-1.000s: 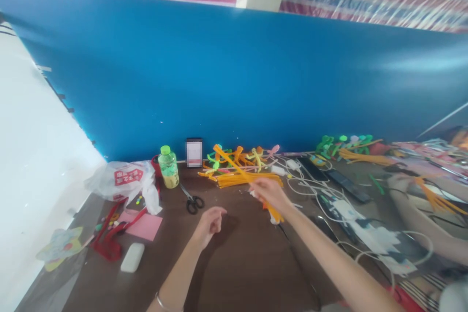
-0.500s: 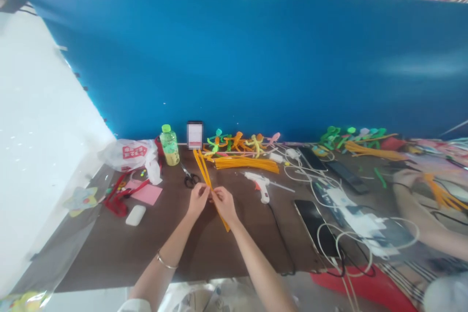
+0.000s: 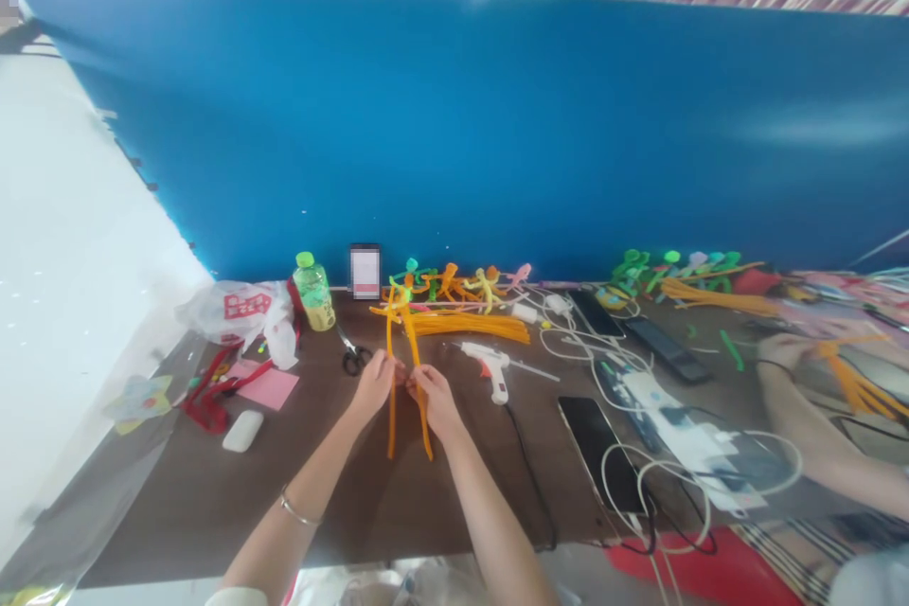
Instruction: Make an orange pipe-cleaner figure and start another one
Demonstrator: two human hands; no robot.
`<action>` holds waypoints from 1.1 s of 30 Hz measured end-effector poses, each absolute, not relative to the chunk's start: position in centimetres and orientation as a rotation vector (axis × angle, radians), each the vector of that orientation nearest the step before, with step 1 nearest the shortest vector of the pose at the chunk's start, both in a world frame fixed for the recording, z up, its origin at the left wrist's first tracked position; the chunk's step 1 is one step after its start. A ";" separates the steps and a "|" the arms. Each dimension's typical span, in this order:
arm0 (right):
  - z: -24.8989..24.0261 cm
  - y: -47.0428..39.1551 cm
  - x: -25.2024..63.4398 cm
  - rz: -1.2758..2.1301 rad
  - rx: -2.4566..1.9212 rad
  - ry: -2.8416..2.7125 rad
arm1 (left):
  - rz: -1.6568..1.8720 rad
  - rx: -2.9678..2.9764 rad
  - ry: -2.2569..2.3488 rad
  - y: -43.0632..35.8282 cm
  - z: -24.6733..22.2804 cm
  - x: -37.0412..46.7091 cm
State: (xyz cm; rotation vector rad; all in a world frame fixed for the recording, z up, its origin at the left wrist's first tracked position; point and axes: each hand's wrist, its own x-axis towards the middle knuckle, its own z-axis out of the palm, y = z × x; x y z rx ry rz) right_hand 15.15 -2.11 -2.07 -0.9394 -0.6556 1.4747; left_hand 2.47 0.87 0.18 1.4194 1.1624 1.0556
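Two long orange pipe cleaners [image 3: 391, 426] stand apart in front of me, one in each hand, their far ends close together. My left hand [image 3: 379, 384] pinches the left one around its middle. With closed fingers my right hand [image 3: 433, 396] grips the right one, whose lower end sticks out toward me. Just beyond lies a bundle of orange pipe cleaners [image 3: 483, 327]. Black-handled scissors [image 3: 355, 358] rest left of my left hand. A white glue gun [image 3: 490, 367] with a glue stick in its back lies to the right.
Small pipe-cleaner figures [image 3: 449, 282] line the blue panel [image 3: 454, 133]. A green-capped bottle [image 3: 313, 294] and a plastic bag [image 3: 234, 308] stand left. On the right are a phone [image 3: 600, 450], a power strip [image 3: 686, 431] with tangled cables and another person's hand [image 3: 785, 365] near orange pipe cleaners.
The orange pipe cleaners, close together before, are now spread apart, one in each hand. My hands have drawn slightly apart. The whole view has shifted a little.
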 end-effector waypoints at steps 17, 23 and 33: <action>-4.2 -1.0 14.7 1.537 -0.991 -0.800 | 0.439 2.668 1.220 12.8 5.7 14.0; -3.8 -0.9 14.7 1.553 -0.931 -0.742 | 0.815 2.700 1.137 11.4 4.4 11.8; -1.5 -1.0 15.0 1.605 -0.924 -0.699 | 1.148 1.871 1.335 1.7 0.3 -0.7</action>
